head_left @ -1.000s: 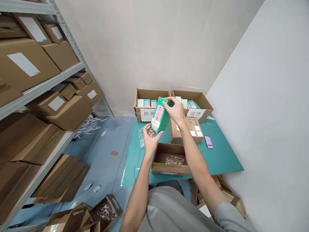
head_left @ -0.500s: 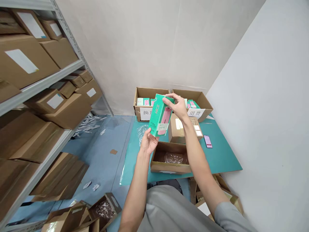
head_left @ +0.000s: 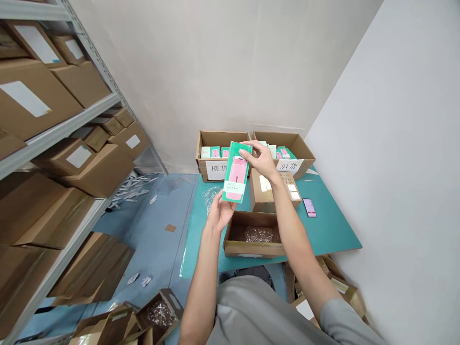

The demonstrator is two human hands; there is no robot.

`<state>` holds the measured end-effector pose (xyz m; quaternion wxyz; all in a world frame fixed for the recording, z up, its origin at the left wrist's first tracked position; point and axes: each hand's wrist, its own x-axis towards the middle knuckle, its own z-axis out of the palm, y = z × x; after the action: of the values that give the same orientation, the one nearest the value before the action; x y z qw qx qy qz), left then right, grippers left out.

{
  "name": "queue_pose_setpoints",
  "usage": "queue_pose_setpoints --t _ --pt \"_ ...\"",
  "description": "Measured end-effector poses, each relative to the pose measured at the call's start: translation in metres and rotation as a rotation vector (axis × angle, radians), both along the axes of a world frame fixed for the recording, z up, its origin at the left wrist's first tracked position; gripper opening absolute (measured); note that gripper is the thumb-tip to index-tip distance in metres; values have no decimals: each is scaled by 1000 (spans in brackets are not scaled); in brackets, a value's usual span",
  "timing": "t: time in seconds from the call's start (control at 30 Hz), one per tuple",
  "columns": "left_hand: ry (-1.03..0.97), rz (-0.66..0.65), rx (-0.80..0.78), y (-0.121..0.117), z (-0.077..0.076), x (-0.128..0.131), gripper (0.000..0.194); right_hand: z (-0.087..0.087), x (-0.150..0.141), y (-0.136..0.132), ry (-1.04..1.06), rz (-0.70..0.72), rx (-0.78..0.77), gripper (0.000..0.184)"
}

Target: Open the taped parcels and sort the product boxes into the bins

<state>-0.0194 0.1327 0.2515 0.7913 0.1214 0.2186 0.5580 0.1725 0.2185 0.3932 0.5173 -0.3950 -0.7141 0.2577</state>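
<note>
I hold a green product box [head_left: 236, 173] with a pink picture on its front, upright above the teal table [head_left: 330, 230]. My left hand [head_left: 220, 213] grips its lower end from below. My right hand [head_left: 261, 160] pinches its top end. Beneath the hands an open brown carton [head_left: 251, 247] holds crumpled clear plastic. A closed brown carton [head_left: 268, 194] with white labels stands just behind it.
Two open cartons with white signs, one on the left [head_left: 219, 168] and one on the right [head_left: 291, 165], hold several similar green boxes against the wall. A phone [head_left: 309, 207] lies on the table. Metal shelving [head_left: 53, 129] full of cartons lines the left; opened cartons [head_left: 118, 321] lie on the blue floor.
The green box has been turned in my hands, so its pink front now faces me squarely. Both hands kept their grip and stayed nearly in place.
</note>
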Motion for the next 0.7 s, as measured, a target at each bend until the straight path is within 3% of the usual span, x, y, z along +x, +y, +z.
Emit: queue_pose_setpoints --t 0.1,0.23,0.43,0.53,0.7 --pt "124 87 88 1 -7 6 48 -8 -2 0 -6 -110 25 51" --pt "230 148 88 0 -15 11 52 -11 -5 -3 -41 -187 17 46" --pt "170 148 38 3 -17 9 33 -4 -5 -7 -107 -129 -26 50" --pt "120 103 -28 7 -15 2 38 -5 -3 -9 -106 -86 -19 53" --pt "45 -92 -96 8 -16 -5 52 -4 -2 -11 -128 -100 26 43"
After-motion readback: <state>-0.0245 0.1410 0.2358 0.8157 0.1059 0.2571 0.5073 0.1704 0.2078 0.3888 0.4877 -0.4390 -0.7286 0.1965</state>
